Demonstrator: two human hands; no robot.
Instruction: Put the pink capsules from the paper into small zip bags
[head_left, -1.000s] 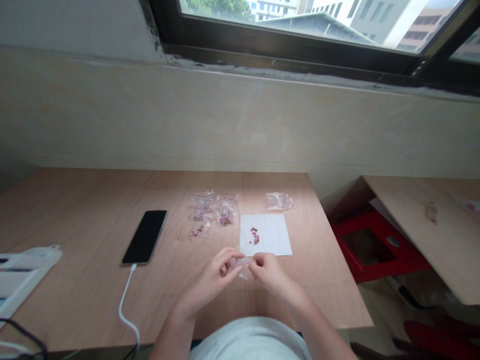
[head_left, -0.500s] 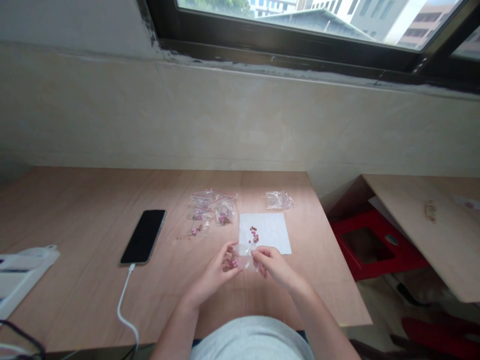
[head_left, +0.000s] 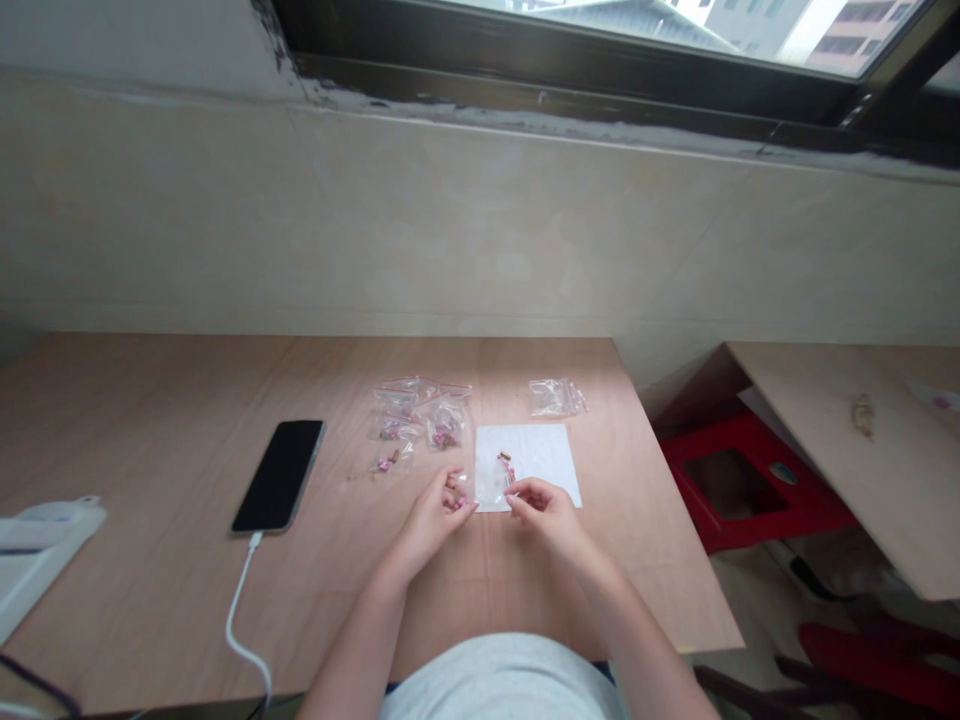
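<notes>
Between my hands stretches a small clear plastic bag [head_left: 487, 490], over the near edge of a white sheet of paper [head_left: 551, 455]. My left hand [head_left: 435, 512] grips the bag's left side, with pinkish pieces near its fingertips. The right side is pinched by thumb and fingers of my right hand [head_left: 544, 510]. Small pink and brown capsule-like pieces [head_left: 505, 457] lie on the paper, partly behind the bag. Left of the paper, several clear zip bags [head_left: 444, 432] hold similar pink and brown pieces.
A stack of clear bags [head_left: 556, 397] lies behind the paper. To the left, a black phone [head_left: 277, 475] is plugged into a white cable [head_left: 238, 610]. A white plastic object [head_left: 52, 560] sits at the far left. The desk's right edge borders a gap with a red object [head_left: 750, 480].
Both hands have moved slightly away from my body with the bag, which now overlaps the paper and its pieces. The head view has shifted a little.
</notes>
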